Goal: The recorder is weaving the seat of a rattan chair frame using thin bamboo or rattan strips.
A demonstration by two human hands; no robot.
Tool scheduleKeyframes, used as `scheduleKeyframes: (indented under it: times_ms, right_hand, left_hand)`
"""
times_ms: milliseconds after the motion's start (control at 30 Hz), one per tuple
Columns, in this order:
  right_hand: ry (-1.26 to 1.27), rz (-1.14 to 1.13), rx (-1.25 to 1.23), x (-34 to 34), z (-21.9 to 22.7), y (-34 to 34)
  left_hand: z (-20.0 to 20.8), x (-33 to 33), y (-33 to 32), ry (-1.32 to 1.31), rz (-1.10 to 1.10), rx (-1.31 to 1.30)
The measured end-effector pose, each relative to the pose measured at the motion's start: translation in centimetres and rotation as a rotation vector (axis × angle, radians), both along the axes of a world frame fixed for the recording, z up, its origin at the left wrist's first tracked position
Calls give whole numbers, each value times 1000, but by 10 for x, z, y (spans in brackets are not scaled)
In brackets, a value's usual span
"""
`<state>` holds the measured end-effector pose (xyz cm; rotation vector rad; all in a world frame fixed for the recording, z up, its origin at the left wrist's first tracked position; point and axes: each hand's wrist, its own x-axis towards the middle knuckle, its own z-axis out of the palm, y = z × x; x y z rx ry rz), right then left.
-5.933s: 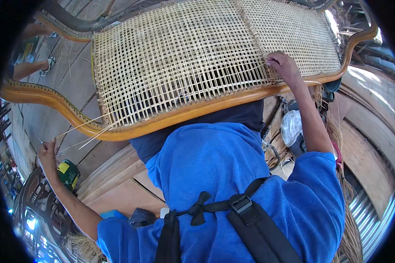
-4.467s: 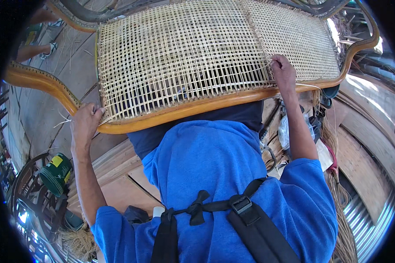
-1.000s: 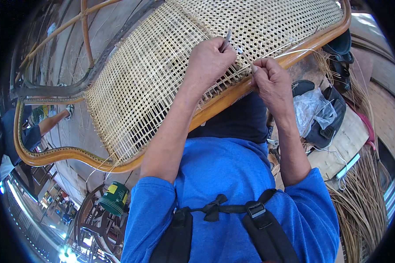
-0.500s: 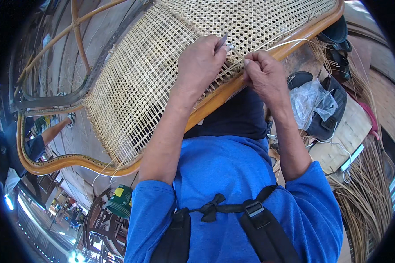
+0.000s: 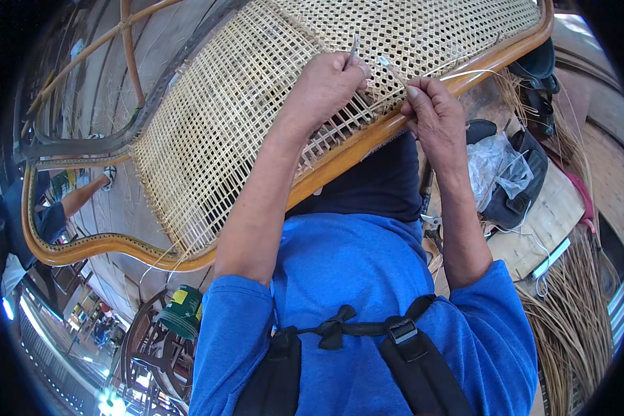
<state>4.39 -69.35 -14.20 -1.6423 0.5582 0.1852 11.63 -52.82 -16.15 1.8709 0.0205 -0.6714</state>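
A half-woven cane panel (image 5: 208, 139) stretches across a curved wooden furniture frame (image 5: 353, 161) in front of me. Over the weave, my left hand (image 5: 329, 87) is closed on a thin metal tool (image 5: 353, 50), its narrow end sticking up past the fingers. My right hand (image 5: 433, 107) pinches a thin cane strand (image 5: 397, 75) above the frame's near rail. Something pale and bluish shows at that strand's tip; I cannot make out what. Another light strand (image 5: 475, 71) curves off to the right, beyond the right hand. A gap between the canes lies below my hands.
At the right are a clear plastic bag (image 5: 496, 166) on a dark item, a wooden board (image 5: 534, 215) and a bundle of cane strips (image 5: 568, 319). A green bucket (image 5: 182, 312) stands lower left. Another person's leg (image 5: 83, 197) shows at the far left.
My right hand has moved right and slightly away from the left, drawing the strand's tip clear of the left fingers. The left hand has shifted slightly right, still gripping its tool.
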Motion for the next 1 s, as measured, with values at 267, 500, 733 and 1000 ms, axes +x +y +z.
scheduleKeyframes:
  times_ms: [267,500,733,1000]
  right_hand:
    - [-106,54,-301,1,-7,1]
    - [-276,188,-585,-2,-6,3]
    - [-329,114,-549,-6,3,0]
    - [-240,-277,-426,-78,-10,-105]
  left_hand:
    - [6,4,4,98,23,-64]
    - [2,4,7,126,50,-153]
    - [6,5,4,175,44,-172]
    - [17,5,-1,157,118,-163]
